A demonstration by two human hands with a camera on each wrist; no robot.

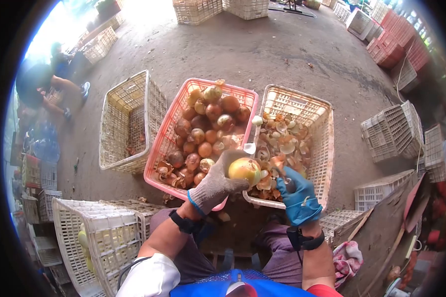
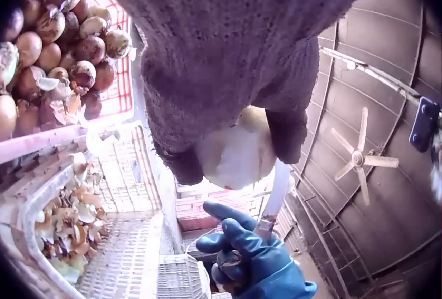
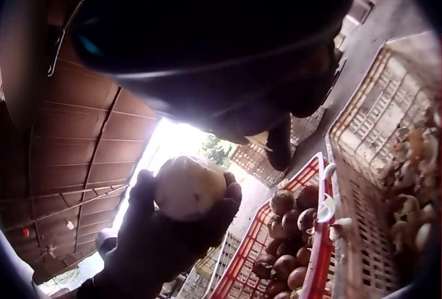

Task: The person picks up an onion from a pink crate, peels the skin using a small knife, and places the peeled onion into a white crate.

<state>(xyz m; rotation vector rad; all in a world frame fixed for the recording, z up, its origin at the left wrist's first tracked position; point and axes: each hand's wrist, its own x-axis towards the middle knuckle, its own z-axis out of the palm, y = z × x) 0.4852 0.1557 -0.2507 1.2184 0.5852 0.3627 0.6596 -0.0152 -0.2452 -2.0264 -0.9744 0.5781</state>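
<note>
"Looking at the left hand (image 1: 215, 180), what are you seeing?"

"It's wearing a knitted glove, and its fingers are curling round a big onion (image 1: 245, 171). The onion is sitting in its grip, facing the other hand."

"And what is the right hand (image 1: 302, 198) doing?"

"It's wearing a blue glove and gripping a knife (image 2: 278, 190). The blade is pointing up close to the onion. I can't tell if it's touching."

"Where are the other onions (image 1: 213, 111)?"

"They're lying in the pink basket (image 1: 163, 141), past the left hand and off to its left. Loose peels (image 1: 287, 141) are lying in the white basket (image 1: 322, 143), just past the right hand."

"So which bit of the job are they doing?"

"I think they're taking the skin off this onion. Much of it is looking pale and smooth, so maybe they're getting near the end."

"What is the next move asking for?"

"I'd say it's asking the left hand to be turning the onion, and the right hand to be keeping the blade away from those fingers."
</note>
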